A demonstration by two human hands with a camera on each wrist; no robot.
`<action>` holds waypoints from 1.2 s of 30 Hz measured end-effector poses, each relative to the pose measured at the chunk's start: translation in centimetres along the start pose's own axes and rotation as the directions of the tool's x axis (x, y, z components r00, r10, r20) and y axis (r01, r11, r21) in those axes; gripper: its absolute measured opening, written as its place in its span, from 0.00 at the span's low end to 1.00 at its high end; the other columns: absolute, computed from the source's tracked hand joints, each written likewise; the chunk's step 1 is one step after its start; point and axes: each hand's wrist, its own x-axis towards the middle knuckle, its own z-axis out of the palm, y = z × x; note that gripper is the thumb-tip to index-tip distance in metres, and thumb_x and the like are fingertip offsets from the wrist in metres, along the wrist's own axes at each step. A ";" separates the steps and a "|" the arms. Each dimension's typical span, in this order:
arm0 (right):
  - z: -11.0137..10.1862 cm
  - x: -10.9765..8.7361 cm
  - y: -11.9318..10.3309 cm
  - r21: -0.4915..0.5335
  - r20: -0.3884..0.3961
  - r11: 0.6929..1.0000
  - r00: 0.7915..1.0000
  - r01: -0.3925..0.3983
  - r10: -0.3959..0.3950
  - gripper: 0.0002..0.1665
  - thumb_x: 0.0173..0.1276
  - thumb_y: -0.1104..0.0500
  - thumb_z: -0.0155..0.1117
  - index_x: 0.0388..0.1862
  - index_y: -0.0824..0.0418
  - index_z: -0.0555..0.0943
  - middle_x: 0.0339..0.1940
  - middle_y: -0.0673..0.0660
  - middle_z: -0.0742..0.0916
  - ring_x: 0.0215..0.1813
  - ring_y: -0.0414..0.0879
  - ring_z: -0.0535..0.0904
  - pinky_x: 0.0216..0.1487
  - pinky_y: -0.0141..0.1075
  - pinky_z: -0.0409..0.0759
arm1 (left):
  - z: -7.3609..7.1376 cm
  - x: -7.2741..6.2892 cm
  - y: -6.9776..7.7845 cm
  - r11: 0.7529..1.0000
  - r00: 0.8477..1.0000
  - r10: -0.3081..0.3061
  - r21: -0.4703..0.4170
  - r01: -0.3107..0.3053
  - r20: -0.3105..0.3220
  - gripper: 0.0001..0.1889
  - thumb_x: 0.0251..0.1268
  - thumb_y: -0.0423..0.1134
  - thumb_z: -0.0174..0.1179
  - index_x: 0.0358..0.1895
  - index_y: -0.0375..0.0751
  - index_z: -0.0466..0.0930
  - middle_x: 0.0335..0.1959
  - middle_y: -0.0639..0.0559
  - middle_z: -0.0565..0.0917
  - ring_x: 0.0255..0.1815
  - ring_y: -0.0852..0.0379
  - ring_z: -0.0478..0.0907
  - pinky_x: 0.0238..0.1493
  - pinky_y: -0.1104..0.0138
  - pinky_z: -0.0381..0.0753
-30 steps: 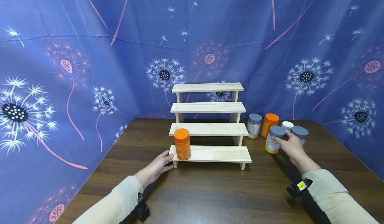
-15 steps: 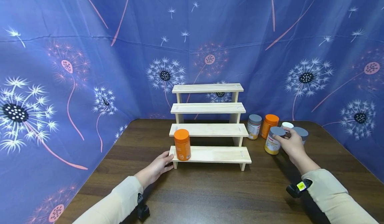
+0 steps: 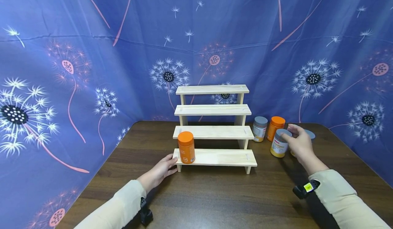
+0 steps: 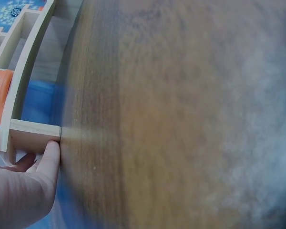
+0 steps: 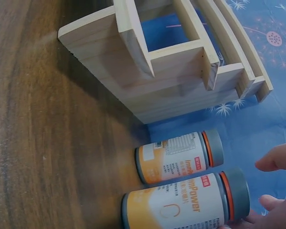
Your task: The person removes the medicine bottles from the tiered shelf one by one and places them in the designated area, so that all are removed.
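Note:
On the table stands a wooden stepped shelf (image 3: 215, 132) with several tiers. My left hand (image 3: 158, 171) grips the left end of its lowest step, thumb over the board and fingers at the leg (image 4: 35, 135). An orange jar (image 3: 186, 148) stands upright on that step, close to this hand. My right hand (image 3: 299, 143) is at a grey-lidded jar (image 3: 279, 143) with a white and yellow label. In the right wrist view its thumb (image 5: 276, 157) is apart from this jar (image 5: 181, 202), while other fingers are at the far side of the lid, partly hidden.
Another grey-lidded jar (image 3: 259, 129) and an orange jar (image 3: 275, 128) stand behind, right of the shelf. A further grey-lidded jar (image 3: 310, 134) is partly covered by the right hand. A blue dandelion-print cloth (image 3: 196, 34) hangs behind the brown table (image 3: 215, 198).
The right hand has shifted slightly at the grey-lidded jar, its fingers lifting and spreading, now covering the white lid behind. The left hand and shelf stay as they were.

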 end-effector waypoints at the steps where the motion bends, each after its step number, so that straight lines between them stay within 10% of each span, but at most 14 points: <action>1: 0.0 0.0 -0.1 0.006 -0.009 1.000 1.000 0.006 -0.006 0.38 0.73 0.54 0.55 0.73 0.72 0.57 0.71 0.74 0.67 0.70 0.68 0.62 0.71 0.60 0.63 | 0.0 0.0 0.0 1.000 1.000 -0.001 -0.002 0.001 0.001 0.25 0.79 0.40 0.41 0.72 0.30 0.54 0.69 0.30 0.66 0.73 0.38 0.60 0.70 0.47 0.67; 11: -0.2 -0.1 -1.2 0.071 -0.161 0.997 0.987 -0.004 0.016 0.34 0.71 0.51 0.58 0.72 0.63 0.65 0.66 0.63 0.74 0.65 0.51 0.71 0.70 0.44 0.71 | 0.1 -0.2 0.1 1.000 1.000 0.002 -0.003 -0.002 -0.004 0.25 0.79 0.39 0.41 0.72 0.29 0.54 0.68 0.30 0.67 0.73 0.37 0.59 0.70 0.47 0.67; 20: -0.5 -0.5 -2.2 0.104 -0.111 0.992 0.992 0.076 -0.064 0.39 0.69 0.45 0.61 0.72 0.63 0.64 0.63 0.59 0.78 0.46 0.21 0.71 0.51 0.13 0.74 | 0.0 -0.1 0.1 1.000 1.000 -0.003 -0.001 0.003 -0.003 0.26 0.79 0.40 0.41 0.73 0.30 0.53 0.69 0.30 0.66 0.73 0.37 0.59 0.71 0.47 0.67; 26: -0.1 -0.7 -3.0 0.142 -0.072 0.986 0.994 0.088 -0.079 0.40 0.69 0.46 0.61 0.73 0.62 0.63 0.66 0.61 0.77 0.44 0.19 0.71 0.45 0.11 0.73 | 0.0 -0.1 0.0 1.000 1.000 -0.008 0.006 0.008 -0.010 0.26 0.78 0.40 0.41 0.73 0.31 0.54 0.68 0.31 0.67 0.72 0.37 0.61 0.70 0.47 0.68; 36: 1.4 -1.1 -4.4 0.327 -0.055 0.931 0.986 0.164 -0.155 0.35 0.67 0.56 0.66 0.69 0.67 0.67 0.38 0.28 0.80 0.41 0.21 0.77 0.44 0.11 0.73 | 0.0 -0.2 0.2 1.000 1.000 -0.003 0.011 0.003 -0.008 0.27 0.79 0.41 0.42 0.73 0.30 0.54 0.68 0.30 0.67 0.72 0.37 0.61 0.70 0.47 0.68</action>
